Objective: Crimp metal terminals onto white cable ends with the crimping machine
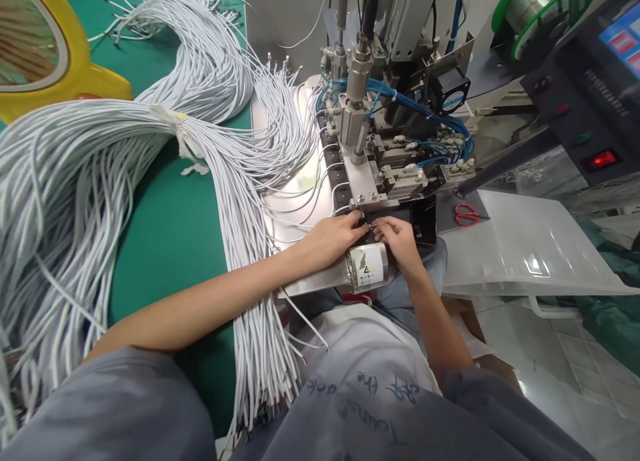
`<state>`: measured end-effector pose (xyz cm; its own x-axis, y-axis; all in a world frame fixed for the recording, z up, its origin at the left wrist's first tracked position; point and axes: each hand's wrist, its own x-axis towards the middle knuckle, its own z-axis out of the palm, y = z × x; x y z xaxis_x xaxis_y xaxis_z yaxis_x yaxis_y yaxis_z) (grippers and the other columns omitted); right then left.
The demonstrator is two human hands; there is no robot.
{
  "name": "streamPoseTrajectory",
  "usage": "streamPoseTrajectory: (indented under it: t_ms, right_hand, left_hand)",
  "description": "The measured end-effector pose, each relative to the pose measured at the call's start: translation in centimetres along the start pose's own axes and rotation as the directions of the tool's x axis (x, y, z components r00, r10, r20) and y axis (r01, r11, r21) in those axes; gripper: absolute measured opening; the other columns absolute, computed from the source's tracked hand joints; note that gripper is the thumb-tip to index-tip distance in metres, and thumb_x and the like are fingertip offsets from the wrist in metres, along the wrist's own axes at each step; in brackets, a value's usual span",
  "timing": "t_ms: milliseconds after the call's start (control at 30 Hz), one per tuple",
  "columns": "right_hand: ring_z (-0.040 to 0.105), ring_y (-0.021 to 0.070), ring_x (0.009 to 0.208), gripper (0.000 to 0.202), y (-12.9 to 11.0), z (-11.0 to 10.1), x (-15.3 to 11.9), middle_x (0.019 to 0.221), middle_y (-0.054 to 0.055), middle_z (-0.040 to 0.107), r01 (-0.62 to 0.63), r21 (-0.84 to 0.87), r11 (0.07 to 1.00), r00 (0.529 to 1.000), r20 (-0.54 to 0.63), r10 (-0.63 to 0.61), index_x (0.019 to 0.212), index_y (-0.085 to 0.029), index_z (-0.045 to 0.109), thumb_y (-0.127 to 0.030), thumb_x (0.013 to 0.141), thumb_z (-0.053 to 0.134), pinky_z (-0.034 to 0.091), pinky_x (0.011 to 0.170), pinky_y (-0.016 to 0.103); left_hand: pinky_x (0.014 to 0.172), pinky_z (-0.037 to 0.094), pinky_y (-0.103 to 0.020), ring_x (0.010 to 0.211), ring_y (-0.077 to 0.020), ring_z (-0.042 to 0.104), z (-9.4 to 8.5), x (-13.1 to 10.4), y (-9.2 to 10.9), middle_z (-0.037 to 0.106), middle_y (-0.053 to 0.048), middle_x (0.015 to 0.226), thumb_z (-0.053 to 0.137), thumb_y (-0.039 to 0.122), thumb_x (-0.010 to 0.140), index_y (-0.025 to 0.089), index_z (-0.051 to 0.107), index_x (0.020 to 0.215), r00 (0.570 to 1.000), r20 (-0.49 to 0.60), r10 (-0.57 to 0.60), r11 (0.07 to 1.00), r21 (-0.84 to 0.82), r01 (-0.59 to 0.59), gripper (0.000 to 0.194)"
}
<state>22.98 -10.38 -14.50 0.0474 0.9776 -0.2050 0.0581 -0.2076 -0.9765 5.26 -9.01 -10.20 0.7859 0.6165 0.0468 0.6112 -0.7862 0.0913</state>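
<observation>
At the front edge of the soldering machine [357,121], my two hands meet with fingertips almost touching. My left hand [336,237] reaches in from the left, its fingers closed at the edge of the black fixture [339,174]; what they grip is mostly hidden. Thumb and fingers of my right hand [397,239] pinch a small metal connector [371,227], too small to make out in detail. White cables [280,154] run from the left into the fixture's slots. My left forearm lies across a thick bundle of white cables [250,281].
A solder wire spool [533,11] with green rims sits at upper right, near a control box [585,107] with a lit red switch. Red-handled scissors [466,214] lie right of the machine. A labelled packet [369,266] is at the front edge. A yellow-framed object [80,54] stands upper left.
</observation>
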Motion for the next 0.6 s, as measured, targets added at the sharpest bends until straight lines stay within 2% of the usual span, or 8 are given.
streamPoseTrajectory:
  t_ms: [100, 267, 367, 433, 533, 600]
  right_hand:
    - [0.048, 0.0099, 0.05, 0.022, -0.1, 0.0, 0.3, 0.056, -0.002, 0.054, -0.006, -0.015, 1.0, 1.0, 0.018, 0.007, 0.067, -0.018, 0.057, -0.04, 0.066, 0.062, 0.036, 0.046, 0.023]
    - [0.039, 0.0074, 0.044, 0.03, 0.0, 0.0, 0.5, 0.051, -0.006, 0.045, -0.038, -0.008, 0.999, 0.99, 0.134, 0.039, 0.061, -0.019, 0.049, -0.046, 0.07, 0.059, 0.03, 0.043, 0.022]
    - [0.034, 0.0069, 0.043, 0.035, 0.3, 0.1, 0.7, 0.048, -0.007, 0.039, 0.01, -0.035, 0.999, 0.987, 0.162, -0.004, 0.058, -0.02, 0.044, -0.049, 0.072, 0.057, 0.029, 0.044, 0.023]
    - [0.033, 0.0073, 0.044, 0.035, 0.6, 0.0, 1.0, 0.047, -0.007, 0.037, 0.025, -0.05, 0.998, 0.987, 0.162, -0.017, 0.058, -0.02, 0.043, -0.049, 0.073, 0.057, 0.028, 0.045, 0.023]
    - [0.035, 0.0086, 0.046, 0.03, 0.3, -0.2, 0.6, 0.049, -0.006, 0.039, 0.078, -0.106, 0.991, 0.995, 0.066, -0.071, 0.061, -0.02, 0.048, -0.045, 0.073, 0.057, 0.029, 0.046, 0.024]
    - [0.04, 0.0099, 0.05, 0.024, -0.4, -0.3, -0.9, 0.054, -0.004, 0.045, 0.172, -0.181, 0.968, 0.975, -0.112, -0.194, 0.065, -0.018, 0.052, -0.04, 0.076, 0.056, 0.034, 0.049, 0.024]
  left_hand:
    - [0.056, 0.044, -0.024, 0.075, -0.015, 0.059, 0.0, 0.1, 0.0, 0.055, -0.009, 0.092, 0.042, 0.012, 0.089, 0.012, 0.06, 0.112, 1.0, 0.006, 0.013, 1.0, -0.001, -0.013, 0.029]
    - [0.055, 0.042, -0.026, 0.073, -0.0163, 0.059, -0.3, 0.1, 0.1, 0.057, -0.008, 0.089, 0.044, 0.011, 0.088, 0.013, 0.061, 0.11, 1.0, 0.011, 0.013, 1.0, 0.021, -0.014, 0.028]
    - [0.055, 0.04, -0.028, 0.073, -0.0192, 0.059, -1.1, -0.2, 0.5, 0.058, -0.009, 0.079, 0.048, 0.009, 0.084, 0.01, 0.066, 0.09, 1.0, 0.016, -0.004, 0.998, 0.071, 0.003, 0.019]
    - [0.052, 0.037, -0.029, 0.072, -0.0211, 0.059, -1.8, -0.5, 0.7, 0.058, -0.009, 0.072, 0.05, 0.006, 0.081, 0.01, 0.065, 0.074, 0.998, 0.044, -0.055, 0.993, 0.103, 0.05, 0.016]
    - [0.047, 0.03, -0.028, 0.066, -0.0204, 0.059, -2.5, -0.8, 1.0, 0.059, -0.009, 0.07, 0.051, 0.003, 0.079, 0.01, 0.063, 0.07, 0.984, 0.117, -0.135, 0.986, 0.109, 0.123, 0.017]
    - [0.046, 0.027, -0.027, 0.064, -0.019, 0.06, -2.6, -0.8, 1.0, 0.061, -0.01, 0.076, 0.049, 0.003, 0.081, 0.01, 0.063, 0.074, 0.975, 0.143, -0.171, 0.981, 0.112, 0.155, 0.017]
